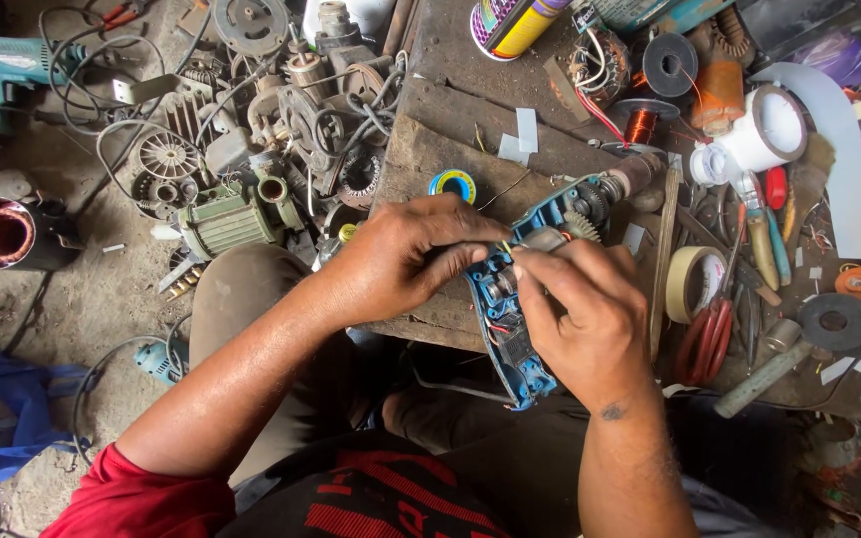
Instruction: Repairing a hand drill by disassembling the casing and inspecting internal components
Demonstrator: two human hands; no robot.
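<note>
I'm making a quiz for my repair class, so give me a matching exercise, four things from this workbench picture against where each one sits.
Things:
1. opened blue power drill
2. roll of masking tape
3. red-handled pliers
4. green electric motor

Places:
A. on the floor, left of the bench
B. between the left hand and right hand
C. bench, just right of the right hand, upper
D. bench, directly below the tape roll

Pairs: 1-B, 2-C, 3-D, 4-A

Opened drill (515, 299) lies on the tabletop (470, 110) between left hand (401, 261) and right hand (582, 314); tape roll (692, 282) just right, motor parts (251, 149) heaped left.
</note>
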